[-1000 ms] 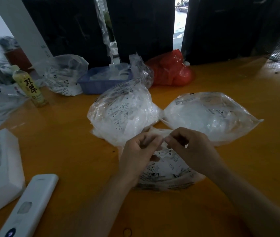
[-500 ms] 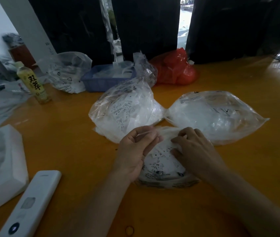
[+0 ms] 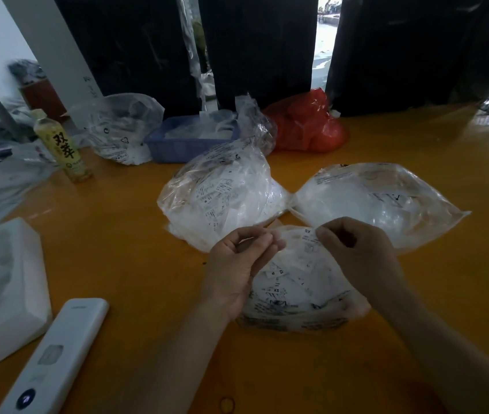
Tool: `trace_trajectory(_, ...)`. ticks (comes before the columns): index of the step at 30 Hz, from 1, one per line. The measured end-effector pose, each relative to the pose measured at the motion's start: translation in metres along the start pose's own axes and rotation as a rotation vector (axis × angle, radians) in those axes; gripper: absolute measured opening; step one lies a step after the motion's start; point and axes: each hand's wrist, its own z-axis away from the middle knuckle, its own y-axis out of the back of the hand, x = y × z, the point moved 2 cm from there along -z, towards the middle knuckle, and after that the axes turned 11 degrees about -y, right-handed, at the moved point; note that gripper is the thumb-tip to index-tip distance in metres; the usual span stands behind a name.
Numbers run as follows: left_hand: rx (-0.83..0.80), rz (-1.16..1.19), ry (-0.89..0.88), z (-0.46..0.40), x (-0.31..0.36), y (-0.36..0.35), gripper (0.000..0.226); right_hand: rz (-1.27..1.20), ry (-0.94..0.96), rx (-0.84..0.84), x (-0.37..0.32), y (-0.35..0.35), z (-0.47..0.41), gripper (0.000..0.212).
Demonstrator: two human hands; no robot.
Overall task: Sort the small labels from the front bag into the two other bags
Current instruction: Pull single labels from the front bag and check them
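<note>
While both hands work at the mouth of the front bag (image 3: 294, 294), three clear plastic bags sit close together on the orange table (image 3: 123, 258). The front bag holds a loose pile of small white labels (image 3: 276, 279), some printed XS, M, L. Behind it on the left, the left bag (image 3: 222, 195) is stuffed full of printed white labels; the right bag (image 3: 380, 201) looks paler inside, and I can't make out its contents clearly. The two back bags touch where their corners meet.

The left hand (image 3: 237, 264) has its fingers curled with thumb and fingertips pinching a thin white strip, probably a label or the bag's edge, can't tell which. The right hand (image 3: 354, 249) is curled too, thumb and forefinger pinching the bag's top edge right next to an XS label.

Further back: one blue tray (image 3: 177, 144) with white stuff in it, one more clear bag (image 3: 120, 130) with printed bits, one red bag (image 3: 306, 127), one yellow drink bottle (image 3: 61, 147). Near the left edge: one white foam block (image 3: 7, 279) and one white remote-like device (image 3: 55, 357).
</note>
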Motion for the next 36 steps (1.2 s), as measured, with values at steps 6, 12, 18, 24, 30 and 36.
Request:
trace_trajectory(6,-0.014,-0.007,-0.019,-0.001,-0.003,0.0,0.037,-0.258,-0.087,-0.032,-0.001,0.004,-0.002,0.005)
trace_trajectory(12,-0.019,-0.006,0.011,0.0,-0.004,0.001,0.03,-0.347,-0.025,-0.073,-0.005,0.004,0.004,0.002)
trace_trajectory(18,-0.052,-0.031,0.03,0.001,-0.006,-0.002,0.018,-0.242,0.11,0.0,-0.009,0.002,0.006,0.012)
trace_trajectory(24,-0.117,-0.097,0.025,0.003,-0.008,-0.005,0.039,-0.09,0.238,0.024,-0.009,-0.003,0.008,0.007)
trace_trajectory(30,-0.177,-0.186,-0.013,0.005,-0.01,-0.005,0.042,0.113,0.435,0.094,-0.013,-0.004,0.01,0.025)
trace_trajectory(36,-0.208,-0.244,-0.037,0.008,-0.009,-0.007,0.038,0.203,0.484,0.093,-0.011,-0.006,0.01,0.021)
